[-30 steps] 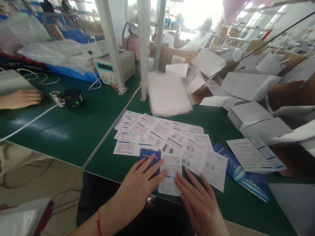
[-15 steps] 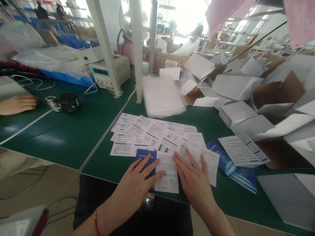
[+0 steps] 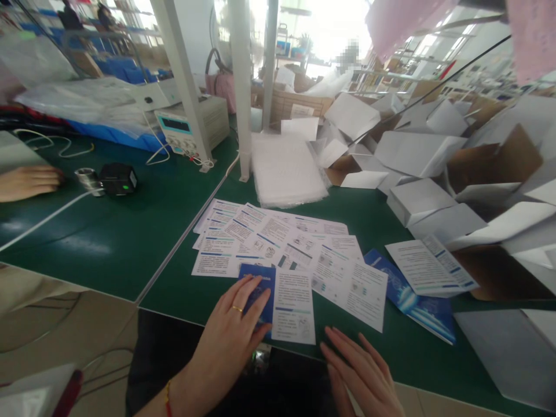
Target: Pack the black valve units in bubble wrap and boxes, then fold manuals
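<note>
My left hand [image 3: 232, 330], with a gold ring, lies flat with fingers stretched on a small blue booklet [image 3: 259, 289] at the near edge of the green table [image 3: 130, 231]. A white printed leaflet [image 3: 293, 306] lies on the booklet's right side, beside my fingertips. My right hand [image 3: 360, 373] is open, fingers apart, at the table's near edge to the right of the leaflet, holding nothing. Behind them, several printed leaflets [image 3: 278, 237] are fanned out in overlapping rows.
More blue booklets [image 3: 417, 307] under a leaflet [image 3: 428, 266] lie at the right. White folded boxes [image 3: 417, 200] pile up beyond. A stack of clear bags [image 3: 284, 171], white posts [image 3: 241, 87] and a meter [image 3: 191, 124] stand behind. Another person's hand [image 3: 28, 182] rests at far left near a black device [image 3: 117, 178].
My right hand has pulled back off the leaflets toward me to the table's near edge. My left hand has slid slightly left on the blue booklet.
</note>
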`<state>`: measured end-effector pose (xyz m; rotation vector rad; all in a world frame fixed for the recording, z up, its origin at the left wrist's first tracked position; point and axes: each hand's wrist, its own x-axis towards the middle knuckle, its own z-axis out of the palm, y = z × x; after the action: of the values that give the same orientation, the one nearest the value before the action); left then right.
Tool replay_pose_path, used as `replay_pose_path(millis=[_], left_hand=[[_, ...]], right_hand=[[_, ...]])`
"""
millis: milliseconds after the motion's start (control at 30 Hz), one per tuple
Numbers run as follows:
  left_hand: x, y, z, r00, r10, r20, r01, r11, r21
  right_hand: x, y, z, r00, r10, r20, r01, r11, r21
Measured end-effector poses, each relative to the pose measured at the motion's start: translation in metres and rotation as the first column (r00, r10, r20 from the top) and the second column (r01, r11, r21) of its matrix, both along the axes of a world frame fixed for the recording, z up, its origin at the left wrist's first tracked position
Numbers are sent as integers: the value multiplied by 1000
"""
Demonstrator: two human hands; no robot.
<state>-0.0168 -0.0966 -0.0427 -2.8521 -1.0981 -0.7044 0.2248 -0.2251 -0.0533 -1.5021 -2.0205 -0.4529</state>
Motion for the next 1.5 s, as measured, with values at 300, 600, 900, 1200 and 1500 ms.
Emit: replay_pose_path(millis=[300, 600, 900, 1200, 1500], left_hand=[[-12, -13, -3, 991, 93, 96, -95, 995, 22], [-18, -12, 6, 995, 37, 89, -40, 998, 38], [-21, -7, 13, 984, 18, 175, -26, 999, 38], [-19, -7, 15, 952, 187, 242, -171, 982, -85], [-16, -6, 11, 949, 181, 260, -169, 983, -66]], right_hand=[[-54, 31, -5, 910, -361, -206, 350, 932, -90], [-77, 45, 1, 744, -353, -568, 299, 935, -190], [-84, 56, 5, 876, -168, -451, 142, 986, -91], [-90, 52, -3, 852, -167, -496, 12, 954, -300], [-91, 67, 10, 897, -129, -423, 40, 976, -214]])
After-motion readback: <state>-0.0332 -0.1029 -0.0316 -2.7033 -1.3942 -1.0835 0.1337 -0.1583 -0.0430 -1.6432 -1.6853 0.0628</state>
